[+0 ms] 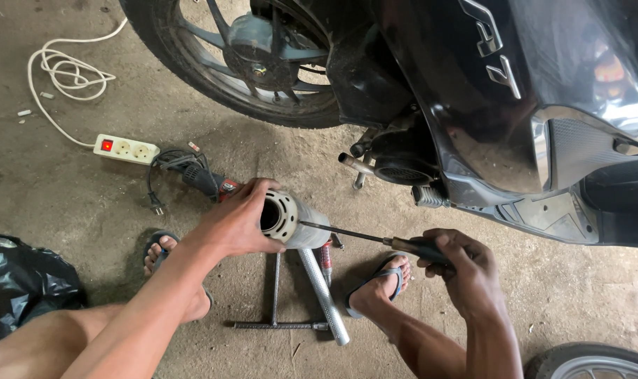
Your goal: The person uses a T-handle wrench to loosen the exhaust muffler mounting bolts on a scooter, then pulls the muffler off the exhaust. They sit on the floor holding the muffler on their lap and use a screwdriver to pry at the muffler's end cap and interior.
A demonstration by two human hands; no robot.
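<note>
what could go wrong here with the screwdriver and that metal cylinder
The screwdriver tip sits at the rim of the metal cylinder, close to the left hand gripping it; a slip might jab those fingers. The right hand pushes toward that hand. Feet in open sandals lie under the work, so a dropped cylinder could hit toes.

Two hands [238, 221], two sandalled feet [381, 281], one screwdriver [375, 240], one power strip [126, 149].

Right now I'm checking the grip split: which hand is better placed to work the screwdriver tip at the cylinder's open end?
The right hand. It already grips the screwdriver by its handle, with the tip at the rim of the metal cylinder. The left hand is wrapped around the cylinder, steadying it above the floor.
</note>
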